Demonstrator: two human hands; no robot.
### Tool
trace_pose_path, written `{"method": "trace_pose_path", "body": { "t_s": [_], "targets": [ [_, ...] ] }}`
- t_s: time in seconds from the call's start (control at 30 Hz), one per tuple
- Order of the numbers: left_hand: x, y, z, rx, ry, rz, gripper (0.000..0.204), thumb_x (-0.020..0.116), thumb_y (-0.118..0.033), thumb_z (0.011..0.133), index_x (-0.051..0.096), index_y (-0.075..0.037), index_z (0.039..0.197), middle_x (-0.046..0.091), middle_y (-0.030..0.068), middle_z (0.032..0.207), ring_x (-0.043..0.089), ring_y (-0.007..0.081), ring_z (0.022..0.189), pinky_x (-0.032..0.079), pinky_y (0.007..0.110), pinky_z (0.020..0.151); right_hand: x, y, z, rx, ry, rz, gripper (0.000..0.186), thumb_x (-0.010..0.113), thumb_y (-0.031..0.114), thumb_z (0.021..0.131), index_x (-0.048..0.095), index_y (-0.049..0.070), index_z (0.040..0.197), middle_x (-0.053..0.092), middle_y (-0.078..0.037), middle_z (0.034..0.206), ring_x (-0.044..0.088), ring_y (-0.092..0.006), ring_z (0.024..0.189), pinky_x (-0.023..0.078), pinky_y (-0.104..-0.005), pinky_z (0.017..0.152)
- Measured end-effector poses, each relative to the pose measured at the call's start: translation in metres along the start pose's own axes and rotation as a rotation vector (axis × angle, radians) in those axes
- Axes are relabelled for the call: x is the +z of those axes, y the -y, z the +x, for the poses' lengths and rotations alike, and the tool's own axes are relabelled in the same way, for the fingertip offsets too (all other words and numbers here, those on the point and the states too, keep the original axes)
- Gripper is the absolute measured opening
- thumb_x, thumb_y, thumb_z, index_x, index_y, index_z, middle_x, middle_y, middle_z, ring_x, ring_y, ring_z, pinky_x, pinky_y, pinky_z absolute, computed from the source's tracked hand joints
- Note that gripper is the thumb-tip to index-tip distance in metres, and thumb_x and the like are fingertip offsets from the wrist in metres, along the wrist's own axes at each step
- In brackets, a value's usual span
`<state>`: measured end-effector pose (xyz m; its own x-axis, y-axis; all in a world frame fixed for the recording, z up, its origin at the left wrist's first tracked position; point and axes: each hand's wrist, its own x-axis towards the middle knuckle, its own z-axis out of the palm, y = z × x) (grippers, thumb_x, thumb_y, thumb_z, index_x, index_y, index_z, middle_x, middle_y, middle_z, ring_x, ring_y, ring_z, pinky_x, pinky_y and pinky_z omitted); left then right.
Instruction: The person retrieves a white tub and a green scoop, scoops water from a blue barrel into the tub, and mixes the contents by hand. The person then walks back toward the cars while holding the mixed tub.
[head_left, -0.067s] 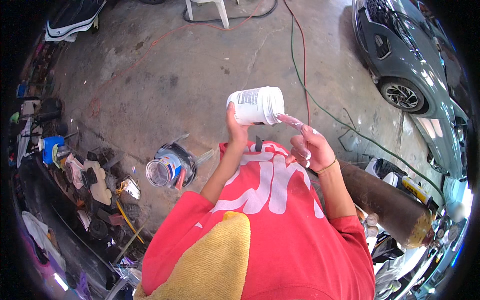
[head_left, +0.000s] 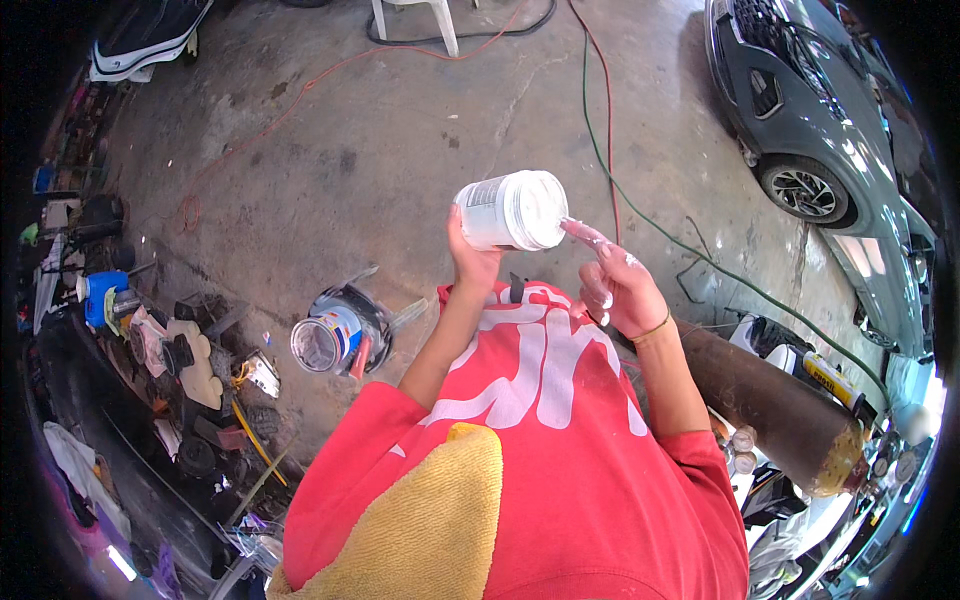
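A white plastic jar (head_left: 488,212) is tilted on its side in front of my chest, its mouth turned toward the right and showing a whitish inside. My left hand (head_left: 472,250) grips the jar around its lower left part. My right hand (head_left: 622,290) has its index finger stretched out to the jar's rim, with the other fingers loosely bent and holding nothing. White cream-like stuff smears that finger and the other fingers. Whether the fingertip touches the rim or only comes close is hard to see.
A metal can (head_left: 320,345) stands on a dark support at the left. Car parts and clutter (head_left: 190,370) line the left side. A grey car (head_left: 830,150) is at the right, near a large brown cylinder (head_left: 760,400). Green and red hoses (head_left: 650,215) cross the concrete floor.
The jar has turned so its mouth faces me more. My right index finger has shifted slightly along the rim.
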<state>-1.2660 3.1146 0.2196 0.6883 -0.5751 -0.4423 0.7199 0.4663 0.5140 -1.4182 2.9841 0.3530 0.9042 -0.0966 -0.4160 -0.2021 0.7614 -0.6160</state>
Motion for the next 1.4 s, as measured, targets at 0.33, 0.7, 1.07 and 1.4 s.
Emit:
{"method": "trace_pose_path", "body": {
  "t_s": [0.33,0.7,1.07,1.4],
  "targets": [
    [0.004,-0.002,-0.007,-0.118,0.070,-0.226,0.074,0.028,-0.064,0.092,0.050,-0.009,0.137,0.054,0.0121,0.136,0.049,0.0315,0.128,0.037,0.049,0.108,0.056,0.000,0.003,0.162,0.029,-0.458,0.062,0.055,0.016,0.097,0.027,0.001,0.150,0.057,-0.002,0.062,0.060,-0.0115,0.053,0.044,-0.0226,0.041],
    [-0.017,0.004,0.003,0.197,-0.013,-0.003,0.065,0.028,-0.054,0.096,0.053,-0.005,0.130,0.059,0.0118,0.128,0.056,0.0288,0.121,0.043,0.045,0.102,0.041,-0.002,0.013,0.167,-0.024,0.086,0.042,0.056,0.022,0.095,0.048,-0.001,0.129,0.047,0.004,0.059,0.045,-0.0073,0.045,0.046,-0.0250,0.051],
    [-0.021,0.010,0.001,0.247,-0.022,0.066,0.062,0.028,-0.050,0.097,0.049,-0.004,0.133,0.058,0.0143,0.130,0.055,0.0303,0.122,0.042,0.046,0.103,0.022,-0.012,0.029,0.030,-0.140,0.239,0.034,0.050,0.029,0.099,0.049,0.005,0.124,0.046,0.006,0.067,0.044,-0.0059,0.053,0.049,-0.0280,0.054],
    [-0.034,0.015,0.009,0.487,-0.025,0.372,0.054,0.047,-0.038,0.096,0.039,0.000,0.135,0.049,0.0148,0.125,0.051,0.0236,0.115,0.042,0.036,0.098,0.003,0.011,0.036,0.334,0.043,0.235,0.047,0.039,0.050,0.102,0.048,0.007,0.117,0.044,0.005,0.050,0.030,-0.0035,0.028,0.039,-0.0222,0.036]
  ]
}}
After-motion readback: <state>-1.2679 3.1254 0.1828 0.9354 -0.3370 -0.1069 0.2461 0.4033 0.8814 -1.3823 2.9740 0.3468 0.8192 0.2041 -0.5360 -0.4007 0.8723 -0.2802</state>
